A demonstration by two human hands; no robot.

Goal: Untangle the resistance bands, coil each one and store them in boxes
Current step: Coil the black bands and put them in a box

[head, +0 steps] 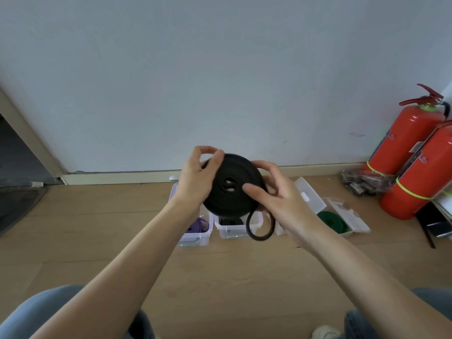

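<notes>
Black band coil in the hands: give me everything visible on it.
The black band coil is a flat strap that looks like matte rubber, wound into a wide, tight disc with small gaps at its centre. It is held in the air, face tilted toward the camera, above the boxes on the floor. The left hand grips its left edge; the right hand holds the right side, thumb pressed on the face. An unwound end loop hangs from its lower right edge.

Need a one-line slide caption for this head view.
Both hands, left and right, grip a coiled black band above three open boxes holding purple, black and green bands.
</notes>
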